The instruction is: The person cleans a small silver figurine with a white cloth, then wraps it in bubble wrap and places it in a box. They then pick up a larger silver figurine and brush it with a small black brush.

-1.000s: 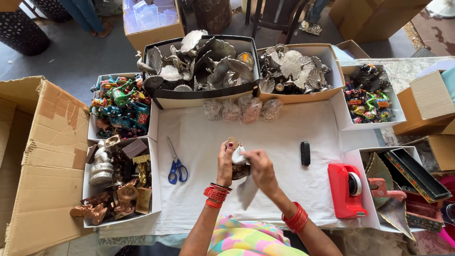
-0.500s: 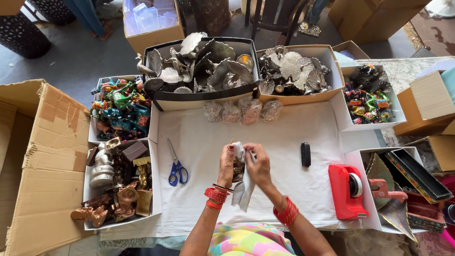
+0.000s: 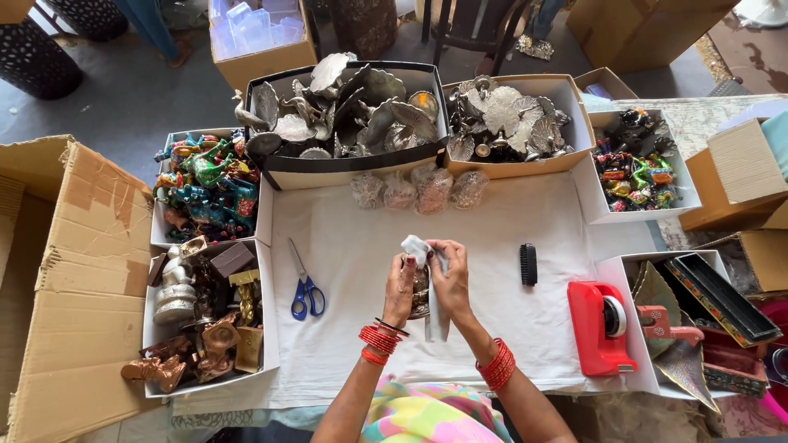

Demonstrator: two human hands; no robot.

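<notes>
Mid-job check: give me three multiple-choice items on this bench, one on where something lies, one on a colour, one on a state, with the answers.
1. Where do the scissors lie?
A. left of the hands on the white sheet
B. inside a cardboard box
C. beside the tape dispenser

2. What colour is the tape dispenser?
A. blue
B. red
C. black

3. What are the hands doing?
A. resting flat
B. both holding one small wrapped object
C. gripping the scissors

Answers: A, their blue handles lie left of the left hand; B, its body is red; B, the left hand and right hand meet on the object.
</notes>
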